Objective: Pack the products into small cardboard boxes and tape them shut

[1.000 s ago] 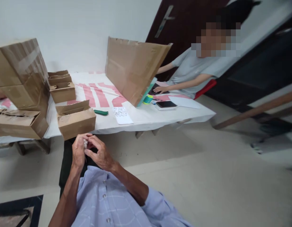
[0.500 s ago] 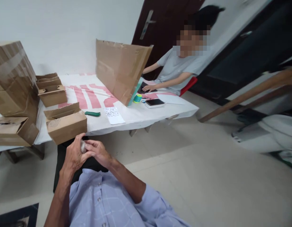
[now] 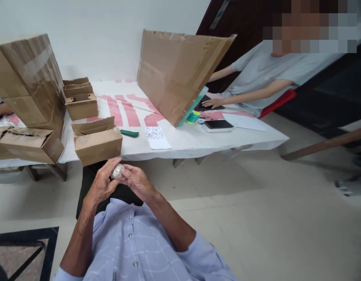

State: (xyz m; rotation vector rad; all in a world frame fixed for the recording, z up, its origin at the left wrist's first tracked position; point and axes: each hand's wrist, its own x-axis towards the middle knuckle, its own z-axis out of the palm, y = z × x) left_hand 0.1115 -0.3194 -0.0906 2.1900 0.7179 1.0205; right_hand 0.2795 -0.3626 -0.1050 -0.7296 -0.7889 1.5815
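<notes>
Between my two hands, over my lap, is a small whitish, shiny, rounded bundle [image 3: 117, 171] that looks wrapped in clear plastic; what is inside cannot be made out. My left hand [image 3: 102, 181] curls round its left side, with thumb below and fingers above. From the right, my right hand [image 3: 138, 181] pinches it between thumb and fingers. Just beyond my hands, at the table's front edge, stands an open cardboard box [image 3: 98, 145]. A green utility knife [image 3: 129, 133] lies beside that box, and a printed white card [image 3: 157, 137] is to its right.
A large cardboard panel [image 3: 180, 74] stands on the white-covered table [image 3: 133, 150]. Behind it a person [image 3: 256, 86] sits with a hand on a dark object. Tape [image 3: 193, 117] and a phone [image 3: 218, 124] lie nearby. More cardboard boxes [image 3: 28, 142] are at left.
My view has shifted, so the table and boxes sit farther right in it. More of the shiny bundle shows between my hands, which still hold it.
</notes>
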